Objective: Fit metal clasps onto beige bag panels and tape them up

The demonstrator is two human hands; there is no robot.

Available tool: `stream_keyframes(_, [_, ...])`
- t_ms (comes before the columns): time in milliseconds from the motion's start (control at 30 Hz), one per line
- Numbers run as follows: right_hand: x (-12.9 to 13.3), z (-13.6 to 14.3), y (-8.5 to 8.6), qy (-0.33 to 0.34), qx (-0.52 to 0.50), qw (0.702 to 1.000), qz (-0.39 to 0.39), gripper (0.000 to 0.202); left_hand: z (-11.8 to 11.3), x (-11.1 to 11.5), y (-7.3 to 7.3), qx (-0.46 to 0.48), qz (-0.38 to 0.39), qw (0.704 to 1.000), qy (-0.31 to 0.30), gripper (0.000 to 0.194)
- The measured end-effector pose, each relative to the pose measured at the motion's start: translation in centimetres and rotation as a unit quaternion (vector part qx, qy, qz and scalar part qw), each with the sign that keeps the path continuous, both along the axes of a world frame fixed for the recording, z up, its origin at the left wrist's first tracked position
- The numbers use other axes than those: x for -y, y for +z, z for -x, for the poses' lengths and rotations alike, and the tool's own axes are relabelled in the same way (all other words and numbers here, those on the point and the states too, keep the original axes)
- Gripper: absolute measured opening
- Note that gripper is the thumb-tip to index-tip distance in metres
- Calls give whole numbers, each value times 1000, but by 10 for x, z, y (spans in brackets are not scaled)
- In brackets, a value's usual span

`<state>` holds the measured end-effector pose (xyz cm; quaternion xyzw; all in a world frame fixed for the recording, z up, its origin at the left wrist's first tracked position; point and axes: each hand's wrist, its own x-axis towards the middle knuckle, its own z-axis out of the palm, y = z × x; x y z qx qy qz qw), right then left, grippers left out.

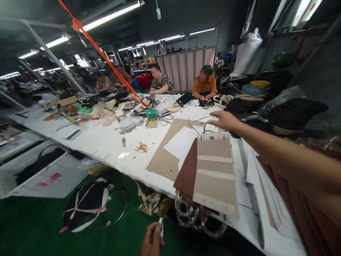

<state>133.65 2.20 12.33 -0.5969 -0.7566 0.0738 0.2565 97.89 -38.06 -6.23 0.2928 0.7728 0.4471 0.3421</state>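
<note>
My right hand (225, 120) reaches over from the right, its fingers closed on a thin curved handle (205, 127) at the top edge of a beige panel. That panel (215, 147) has pale cross strips and lies on brown pieces (186, 174) at the table's front edge. Low in the picture, in front of the table, my left hand (152, 239) is closed around a small whitish object (161, 227), partly hidden by the fingers. Loops wrapped in clear plastic (183, 213) hang below the panel.
The white table (106, 142) carries tan board (162, 153), white paper (182, 144), gold-coloured pieces (141, 147), a green box (151, 113) and cables. Stacked sheets (274, 199) lie right. Two people sit across the table. A black bundle (85, 204) is on the floor.
</note>
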Motion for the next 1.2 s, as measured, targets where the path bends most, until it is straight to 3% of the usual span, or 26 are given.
stream_keyframes(133, [76,3,-106,52,-93,987,122,32,-21,-70,12,43,-14,989,-144,60])
stream_keyframes(200, [114,2,-143,29,-133,977,167,35,-39,-98,18,61,-20,980,-191,53])
stream_keyframes(267, [143,-2,-166,-12,-179,963,202,36,-60,-119,24,78,-21,975,-209,46])
stream_keyframes(367, [166,-4,-171,-21,-256,936,240,36,-95,-137,33,89,-26,972,-215,39])
stream_keyframes(500, [171,20,-147,81,-322,900,283,32,-131,-145,41,101,-29,973,-206,34])
stream_keyframes(600, [169,44,-130,157,-338,878,301,34,-144,-147,42,114,-27,977,-180,31])
stream_keyframes(700, [161,54,-128,194,-335,872,300,36,-143,-149,39,117,-33,982,-145,27])
stream_keyframes(833, [145,61,-135,169,-314,891,282,36,-127,-147,26,140,-30,985,-100,27])
stream_keyframes(933, [136,95,-139,162,-306,895,282,37,-98,-138,8,190,-16,979,-64,32])
stream_keyframes(1033, [138,172,-148,218,-305,870,319,35,-47,-122,-16,228,-11,974,-10,35])
stream_keyframes(1133, [143,280,-169,253,-279,844,382,32,25,-100,-42,243,10,969,53,42])
stream_keyframes(1200, [141,357,-188,251,-246,850,392,31,80,-84,-58,247,29,965,83,51])
